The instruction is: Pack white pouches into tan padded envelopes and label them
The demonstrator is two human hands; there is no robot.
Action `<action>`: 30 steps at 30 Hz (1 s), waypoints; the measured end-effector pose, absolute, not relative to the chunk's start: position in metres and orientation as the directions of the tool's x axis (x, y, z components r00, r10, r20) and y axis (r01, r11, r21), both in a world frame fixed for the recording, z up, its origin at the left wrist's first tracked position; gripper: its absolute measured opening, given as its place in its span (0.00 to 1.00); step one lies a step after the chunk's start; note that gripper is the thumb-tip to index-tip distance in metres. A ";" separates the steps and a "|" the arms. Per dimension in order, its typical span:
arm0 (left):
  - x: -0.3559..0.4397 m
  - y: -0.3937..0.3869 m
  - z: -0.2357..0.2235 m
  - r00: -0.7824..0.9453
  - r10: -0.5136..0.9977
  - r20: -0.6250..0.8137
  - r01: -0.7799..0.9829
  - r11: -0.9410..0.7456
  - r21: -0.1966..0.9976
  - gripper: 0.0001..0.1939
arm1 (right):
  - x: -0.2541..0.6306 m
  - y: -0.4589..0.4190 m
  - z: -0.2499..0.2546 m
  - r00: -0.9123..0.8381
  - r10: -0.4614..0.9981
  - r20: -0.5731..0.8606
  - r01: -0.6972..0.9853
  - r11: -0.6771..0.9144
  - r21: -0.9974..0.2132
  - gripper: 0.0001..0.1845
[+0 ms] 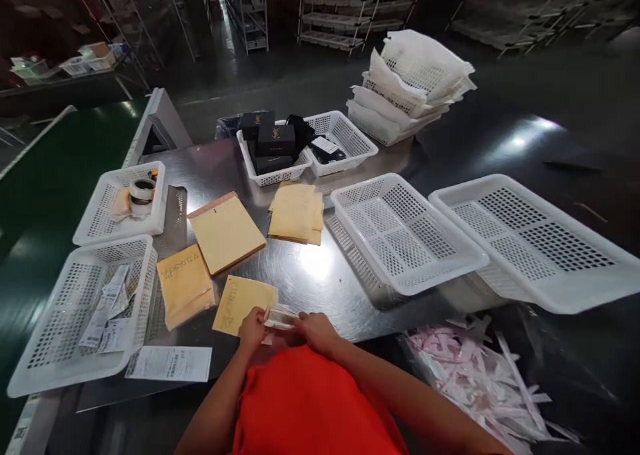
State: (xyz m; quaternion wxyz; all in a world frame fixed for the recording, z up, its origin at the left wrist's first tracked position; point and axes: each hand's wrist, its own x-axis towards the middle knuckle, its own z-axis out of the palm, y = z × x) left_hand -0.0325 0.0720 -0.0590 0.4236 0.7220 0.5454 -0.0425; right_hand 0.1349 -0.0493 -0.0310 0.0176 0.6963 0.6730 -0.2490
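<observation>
both hands, left hand (253, 328) and right hand (316, 328), pinch a small clear packet (281, 316) over the desk (310, 268); best held taut beside the yellow envelope (240, 298).

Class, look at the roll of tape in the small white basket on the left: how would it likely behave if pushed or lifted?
The roll of tape lies flat in its white basket, so a push would probably slide it rather than roll it. On edge, its round shape would likely roll. It looks small and hollow, so probably light and stiff.
</observation>
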 end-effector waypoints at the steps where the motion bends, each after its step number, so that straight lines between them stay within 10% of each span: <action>1: -0.033 0.074 -0.055 0.411 0.772 -0.485 0.820 -0.080 0.567 0.08 | 0.133 -0.047 -0.032 -0.052 0.929 -0.368 0.952 -0.065 -0.300 0.14; 16: -0.009 0.038 0.023 0.669 0.676 -0.307 0.724 -0.501 0.474 0.11 | 0.133 -0.025 -0.003 0.032 0.980 -0.198 0.880 -0.122 -0.459 0.10; 30: 0.002 0.048 0.056 0.779 0.569 -0.265 0.617 -0.616 0.490 0.11 | 0.139 -0.031 -0.001 -0.063 0.993 0.096 0.881 0.101 -0.463 0.53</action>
